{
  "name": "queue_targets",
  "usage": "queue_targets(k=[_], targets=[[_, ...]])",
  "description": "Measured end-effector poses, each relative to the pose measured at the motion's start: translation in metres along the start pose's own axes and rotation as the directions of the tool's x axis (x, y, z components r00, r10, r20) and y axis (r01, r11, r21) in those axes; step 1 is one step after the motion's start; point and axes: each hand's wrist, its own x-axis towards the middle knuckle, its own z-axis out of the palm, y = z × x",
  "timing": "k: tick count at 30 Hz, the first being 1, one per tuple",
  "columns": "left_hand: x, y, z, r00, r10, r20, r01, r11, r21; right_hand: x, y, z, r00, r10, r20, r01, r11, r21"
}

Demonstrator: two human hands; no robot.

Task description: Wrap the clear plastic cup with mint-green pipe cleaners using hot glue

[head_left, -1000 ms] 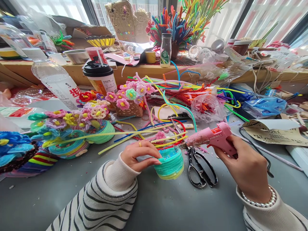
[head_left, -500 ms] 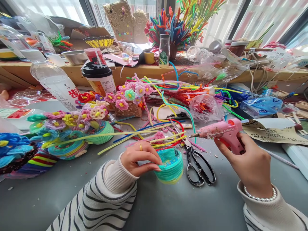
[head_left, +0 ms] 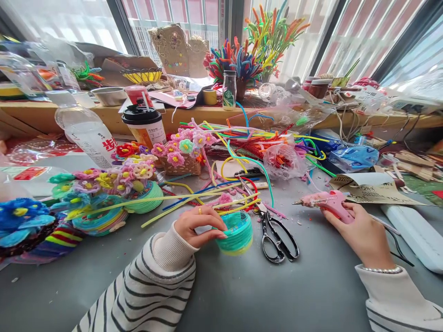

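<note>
Thumb and fingers of my left hand (head_left: 200, 226) pinch the left rim of a small round basket (head_left: 236, 240), turquoise with a yellow base, wound from pipe cleaners. My right hand (head_left: 363, 235) is wrapped round the handle of a pink hot glue gun (head_left: 327, 201), its nozzle pointing left, low over the grey table. Between the two lies a pair of black-handled scissors (head_left: 278, 240), blades toward the back. Yellow pipe cleaners (head_left: 204, 196) lie just behind the basket, near my left fingers.
Finished baskets with fuzzy flowers (head_left: 107, 198) crowd the left. Behind them stand a plastic bottle (head_left: 88, 133) and a lidded cup (head_left: 144, 127). A heap of pipe cleaners (head_left: 249, 147) fills the back middle. At right lie printed paper (head_left: 377, 191) and a white block (head_left: 415, 240).
My right hand has moved right and down with the glue gun, away from the basket. My left hand keeps its pinch on the rim. The camera view has tilted up slightly.
</note>
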Motion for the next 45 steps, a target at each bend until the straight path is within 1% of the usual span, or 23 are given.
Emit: queue_targets(k=[3, 6, 9, 12, 14, 16, 19, 21, 24, 26, 34, 39, 41, 43, 45], targets=[[-0.002, -0.001, -0.001, 1.000, -0.010, 0.003, 0.010, 1.000, 0.006, 0.007, 0.008, 0.015, 0.997, -0.069, -0.031, 0.068, 0.998, -0.009], [-0.003, -0.003, -0.002, 1.000, -0.018, 0.013, 0.018, 1.000, 0.021, 0.013, 0.008, 0.024, 0.986, -0.153, -0.068, 0.152, 0.988, -0.008], [-0.002, -0.003, -0.002, 1.000, -0.023, -0.003, 0.023, 0.999, 0.025, 0.016, 0.002, 0.021, 0.958, -0.246, -0.144, 0.248, 0.969, -0.005], [-0.002, -0.001, -0.001, 0.999, -0.028, -0.019, 0.028, 0.999, 0.024, 0.015, -0.013, 0.009, 0.914, -0.350, -0.206, 0.361, 0.932, 0.017], [-0.002, 0.001, 0.000, 0.998, -0.061, -0.034, 0.061, 0.998, 0.013, 0.012, -0.030, 0.001, 0.879, -0.439, -0.185, 0.455, 0.889, 0.052], [-0.002, 0.004, 0.000, 0.993, -0.108, -0.045, 0.108, 0.994, -0.003, 0.009, -0.051, -0.002, 0.838, -0.533, -0.119, 0.544, 0.833, 0.100], [-0.001, 0.007, 0.000, 0.989, -0.141, -0.033, 0.141, 0.990, -0.015, 0.006, -0.084, 0.006, 0.775, -0.631, -0.005, 0.623, 0.764, 0.168], [0.000, 0.008, -0.002, 0.989, -0.147, -0.019, 0.147, 0.989, -0.011, 0.005, -0.101, 0.015, 0.756, -0.653, 0.049, 0.635, 0.749, 0.187], [0.000, 0.009, -0.003, 0.989, -0.149, 0.001, 0.149, 0.989, 0.010, 0.007, -0.118, 0.025, 0.751, -0.652, 0.100, 0.626, 0.753, 0.204], [0.000, 0.009, -0.003, 0.990, -0.143, 0.004, 0.143, 0.989, 0.023, 0.009, -0.123, 0.024, 0.752, -0.650, 0.108, 0.618, 0.753, 0.227], [-0.001, 0.008, -0.003, 0.987, -0.162, -0.013, 0.162, 0.986, 0.036, 0.014, -0.139, 0.001, 0.756, -0.651, 0.063, 0.582, 0.714, 0.389], [-0.001, 0.007, -0.002, 0.986, -0.166, -0.007, 0.166, 0.985, 0.040, 0.005, -0.137, -0.015, 0.771, -0.635, 0.045, 0.517, 0.666, 0.537], [-0.002, 0.007, -0.002, 0.985, -0.170, -0.007, 0.171, 0.985, 0.041, 0.000, -0.132, -0.027, 0.787, -0.614, 0.062, 0.445, 0.634, 0.633], [-0.002, 0.007, -0.002, 0.983, -0.182, -0.008, 0.182, 0.982, 0.044, -0.003, -0.127, -0.040, 0.813, -0.570, 0.121, 0.276, 0.560, 0.781], [-0.002, 0.007, -0.003, 0.982, -0.185, -0.025, 0.186, 0.979, 0.085, -0.005, -0.124, -0.055, 0.836, -0.520, 0.177, 0.085, 0.441, 0.894]])
